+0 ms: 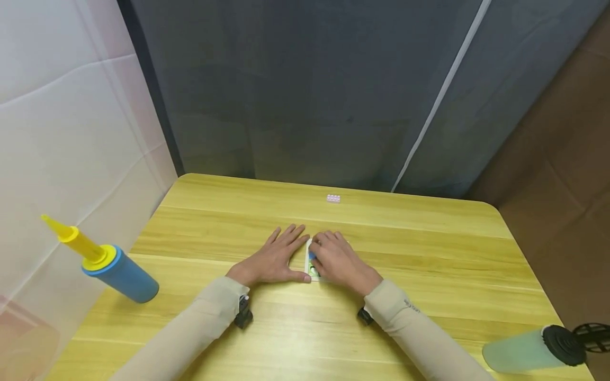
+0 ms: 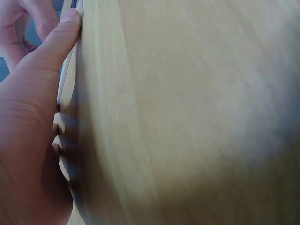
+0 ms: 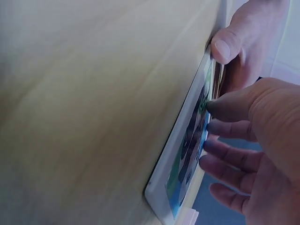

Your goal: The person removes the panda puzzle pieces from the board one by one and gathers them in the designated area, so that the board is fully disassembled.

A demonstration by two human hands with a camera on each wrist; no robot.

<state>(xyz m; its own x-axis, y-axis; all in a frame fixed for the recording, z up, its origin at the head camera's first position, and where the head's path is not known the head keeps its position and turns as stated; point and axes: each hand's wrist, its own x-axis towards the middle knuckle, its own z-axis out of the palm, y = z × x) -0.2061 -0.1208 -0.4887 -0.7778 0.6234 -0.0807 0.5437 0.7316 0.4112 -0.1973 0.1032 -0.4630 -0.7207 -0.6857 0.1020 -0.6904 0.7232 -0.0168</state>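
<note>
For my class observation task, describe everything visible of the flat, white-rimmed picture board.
The thin white-rimmed picture board, apparently plastic or card, has a rounded corner and a green, blue and dark picture. It lies flat on the yellow wood-grained table. The left hand touches its near-left corner with the thumb; the right hand covers much of it, fingertips at the picture.

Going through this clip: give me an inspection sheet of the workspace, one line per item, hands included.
Surface: wood-grain table, rounded far corners.
Job's things: flat picture board with a white border, partly covered.
Clutter: blue-and-yellow pump at left; dark-lidded bottle at right; small pink-and-white item near the far edge.
Grippers: left hand spread, thumb at the board's edge; right hand over the board, fingers bent, whether pinching anything unclear.
Cables: nothing seen.
Surroundings: dark backdrop ahead, white covering left, brown covering right.
</note>
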